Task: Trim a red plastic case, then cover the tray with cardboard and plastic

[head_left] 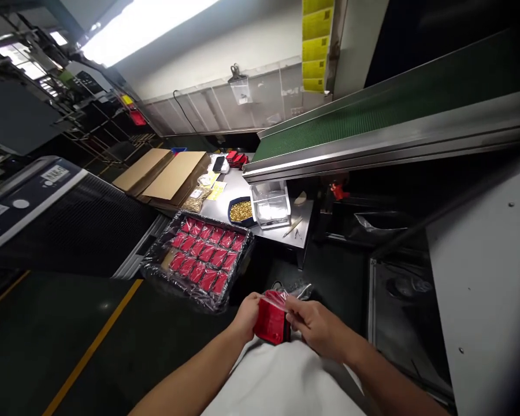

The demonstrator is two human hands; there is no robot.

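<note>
Right hand (317, 329) pinches clear film (278, 298) on a red package (270, 322) — left hand (245, 316) clasps its edge.

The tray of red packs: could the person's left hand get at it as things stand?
Probably yes. The left hand is holding a red pack with the right hand, so it would have to let go first, but nothing seems to stand between it and the tray.
</note>
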